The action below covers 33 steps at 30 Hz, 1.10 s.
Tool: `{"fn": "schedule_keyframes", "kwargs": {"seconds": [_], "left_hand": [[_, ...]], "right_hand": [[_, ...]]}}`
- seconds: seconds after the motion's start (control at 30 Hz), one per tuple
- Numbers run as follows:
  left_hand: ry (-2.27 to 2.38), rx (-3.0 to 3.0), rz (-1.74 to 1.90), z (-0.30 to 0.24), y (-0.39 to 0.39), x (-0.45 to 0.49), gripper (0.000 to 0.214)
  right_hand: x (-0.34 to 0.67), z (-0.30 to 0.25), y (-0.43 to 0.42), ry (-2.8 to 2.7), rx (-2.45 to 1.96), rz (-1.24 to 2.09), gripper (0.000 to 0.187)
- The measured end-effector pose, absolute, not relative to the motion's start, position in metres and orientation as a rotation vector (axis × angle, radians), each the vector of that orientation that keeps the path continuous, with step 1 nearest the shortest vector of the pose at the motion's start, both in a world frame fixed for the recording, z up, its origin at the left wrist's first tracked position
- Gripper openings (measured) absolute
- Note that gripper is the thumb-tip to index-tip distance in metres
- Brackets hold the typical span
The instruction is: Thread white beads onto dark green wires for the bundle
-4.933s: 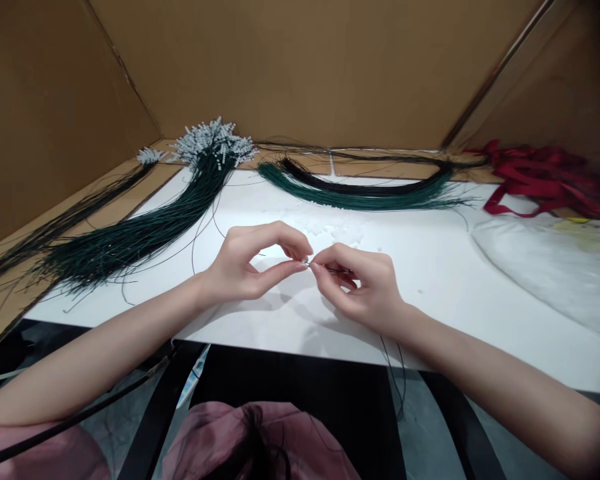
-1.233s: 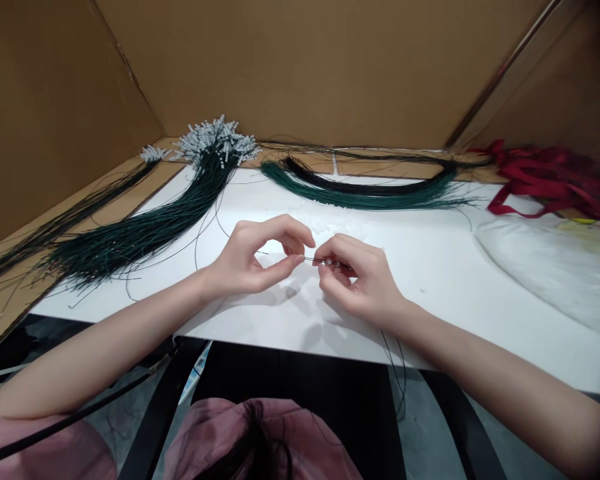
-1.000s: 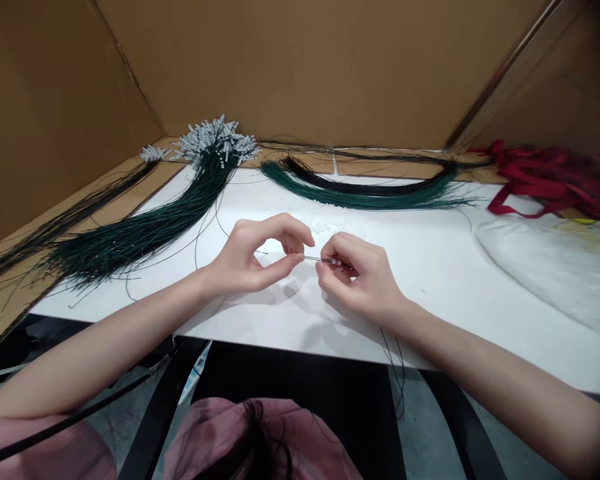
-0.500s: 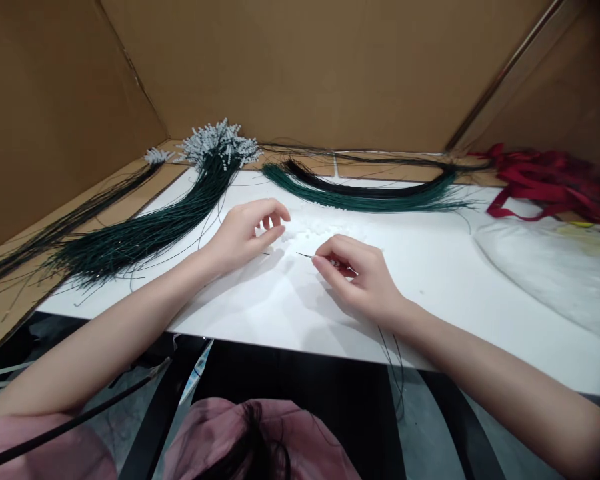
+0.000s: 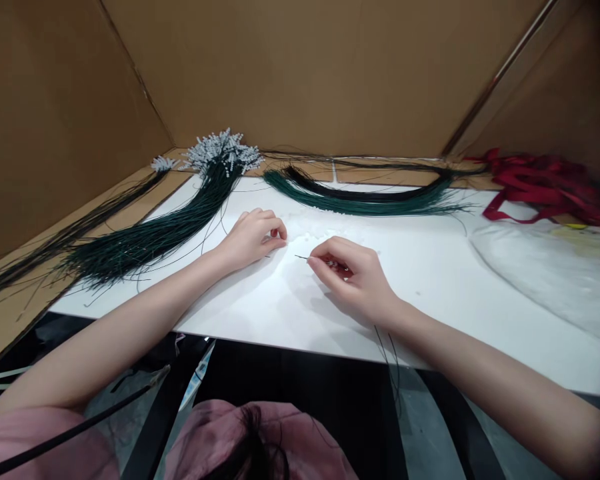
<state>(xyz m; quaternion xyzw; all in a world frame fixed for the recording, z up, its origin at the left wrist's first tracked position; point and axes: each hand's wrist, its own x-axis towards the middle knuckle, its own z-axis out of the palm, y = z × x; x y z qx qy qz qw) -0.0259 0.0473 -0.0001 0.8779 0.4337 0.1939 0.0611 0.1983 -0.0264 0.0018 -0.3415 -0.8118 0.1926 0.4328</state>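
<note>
My right hand (image 5: 353, 277) rests on the white board (image 5: 430, 280) and pinches a thin dark wire (image 5: 303, 257) whose tip points left; the wire's tail trails off the front edge below my wrist. A few small white beads sit on the wire at my fingertips. My left hand (image 5: 253, 237) lies further back and left, with fingers curled down onto a scatter of tiny clear beads (image 5: 310, 233). Whether it holds a bead is hidden.
A fan of dark green wires with white beaded tips (image 5: 215, 150) lies at the back left. A curved bundle of plain green wires (image 5: 365, 200) lies at the back centre, red ribbons (image 5: 545, 187) at the back right, a clear plastic bag (image 5: 555, 267) at the right. Cardboard walls surround the board.
My left hand has left the wire's tip and gone back and left onto the loose beads. My right hand has stayed put with the wire.
</note>
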Motion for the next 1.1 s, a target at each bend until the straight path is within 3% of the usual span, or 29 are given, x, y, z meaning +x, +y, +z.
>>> {"fn": "schedule_keyframes", "kwargs": {"seconds": [0.9, 1.1], "left_hand": [[1.253, 2.753, 0.533, -0.0062, 0.0452, -0.0182, 0.015], [1.066, 2.450, 0.811, 0.0007, 0.0432, -0.0179, 0.009]], "right_hand": [[0.2004, 0.0032, -0.0252, -2.044, -0.863, 0.510, 0.011], [0.1998, 0.0033, -0.0253, -2.035, -0.878, 0.495, 0.010]]}}
